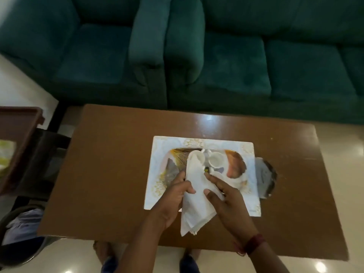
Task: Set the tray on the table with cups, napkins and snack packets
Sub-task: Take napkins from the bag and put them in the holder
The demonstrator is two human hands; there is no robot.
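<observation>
A: So, starting at the far left, what shows?

B: A dark brown plastic crate [18, 134] at the frame edge, with a dark chair [21, 223] below it holding pale cloth. Next comes the glossy brown wooden counter [110, 164], and behind it a teal upholstered sofa [216, 56].

A: And on the counter?

B: A white rectangular tray with gold floral corners [197, 141] lies flat near the middle. Its centre is printed with grey, orange and yellow shapes.

A: Where are the hands?

B: The left hand [173, 196] is over the tray's near left part, its fingers and thumb closed on the left edge of a white folded paper napkin [197, 200]. The napkin hangs over the tray's near edge.

A: The other one?

B: The right hand [228, 200] presses on the napkin's right side, fingers spread flat and thumb on the paper. A red thread band [254, 243] circles that wrist.

A: Cups?

B: A small white cup [215, 158] stands on the tray just beyond the napkin. Right of it, a silvery foil snack packet [265, 178] lies on the counter, touching the tray's right edge.
</observation>
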